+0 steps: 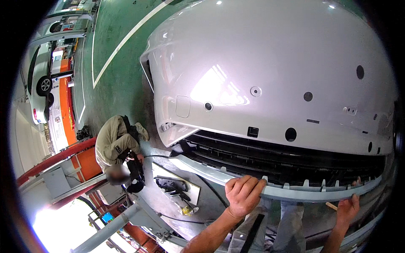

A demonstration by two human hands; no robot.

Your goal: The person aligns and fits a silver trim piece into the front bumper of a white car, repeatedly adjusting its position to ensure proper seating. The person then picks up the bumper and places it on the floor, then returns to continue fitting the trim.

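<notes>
A large silver-grey car bumper [278,55] with several round and square holes fills the upper right. Along its lower edge runs a black slatted grille [240,159]. A long, curved, pale grey trim strip [301,195] with upright tabs lies along the grille's near side. My left hand [244,195] is closed over the strip near its middle, with its fingers bent over the tabbed edge. Farther right, my right hand [348,207] grips the strip from below, with fingertips showing behind it. A short tan stick-like piece [332,205] shows beside the right hand.
At the left a person [114,141] crouches on the floor, hands at a dark object. A board [193,189] with black parts lies between us, and dark cables [181,220] cross the floor. Red beams [55,160] and a white car [41,84] stand farther left.
</notes>
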